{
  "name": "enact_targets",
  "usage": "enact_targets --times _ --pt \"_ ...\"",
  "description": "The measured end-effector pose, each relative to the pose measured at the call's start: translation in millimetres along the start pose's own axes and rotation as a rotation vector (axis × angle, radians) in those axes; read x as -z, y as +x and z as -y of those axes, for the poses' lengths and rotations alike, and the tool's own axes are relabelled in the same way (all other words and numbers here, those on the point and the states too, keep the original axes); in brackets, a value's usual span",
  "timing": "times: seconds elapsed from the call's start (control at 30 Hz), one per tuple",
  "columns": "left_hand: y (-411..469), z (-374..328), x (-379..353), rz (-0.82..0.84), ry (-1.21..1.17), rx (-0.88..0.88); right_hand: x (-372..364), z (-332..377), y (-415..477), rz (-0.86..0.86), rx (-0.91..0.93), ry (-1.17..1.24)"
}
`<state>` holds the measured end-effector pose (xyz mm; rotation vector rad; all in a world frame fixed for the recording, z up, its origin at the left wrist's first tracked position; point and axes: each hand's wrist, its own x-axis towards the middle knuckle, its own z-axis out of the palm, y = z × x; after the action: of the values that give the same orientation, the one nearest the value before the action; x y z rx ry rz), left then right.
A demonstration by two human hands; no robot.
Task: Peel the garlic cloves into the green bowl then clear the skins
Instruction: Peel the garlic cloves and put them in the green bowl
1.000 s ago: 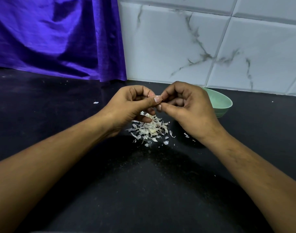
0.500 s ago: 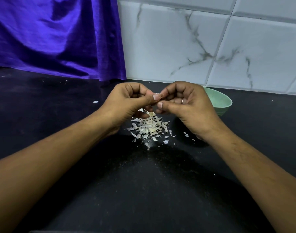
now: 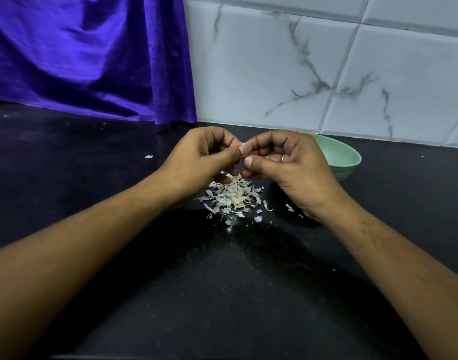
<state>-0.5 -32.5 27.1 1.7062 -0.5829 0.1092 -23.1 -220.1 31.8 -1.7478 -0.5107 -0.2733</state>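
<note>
My left hand and my right hand meet fingertip to fingertip above a heap of pale garlic skins on the black counter. Both have curled fingers and pinch a small garlic clove between them; the clove is almost wholly hidden by the thumbs. The green bowl stands just behind my right hand, partly covered by it, and its inside is not visible.
The black counter stretches toward me. A purple cloth hangs at the back left, and a white marble-tiled wall rises behind the bowl. Stray skin flakes lie left of my left hand and near my right wrist.
Both hands stay together over the heap, with only small shifts of the thumbs and fingers. The skin heap and the bowl are unmoved.
</note>
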Motion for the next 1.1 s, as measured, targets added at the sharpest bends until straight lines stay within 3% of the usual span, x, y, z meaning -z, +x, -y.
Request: enact_targets --times 0.23,0.5,0.77,1.1 --pt "0.1 -1.5 -0.9 0.058 -0.036 0.021 -1.3 2.9 -0.4 -0.061 0.008 0.042" --pt "0.9 -2.6 3.8 0.003 -0.014 0.041 7.3 9.5 2.7 -0.169 0.029 0.063" --pt "-1.2 -3.4 6.2 -0.013 0.184 -0.033 7.5 9.8 2.2 -0.173 -0.008 0.09" --pt "0.2 -4.2 8.0 -0.051 0.206 -0.045 5.7 7.1 2.7 -0.171 -0.014 0.053"
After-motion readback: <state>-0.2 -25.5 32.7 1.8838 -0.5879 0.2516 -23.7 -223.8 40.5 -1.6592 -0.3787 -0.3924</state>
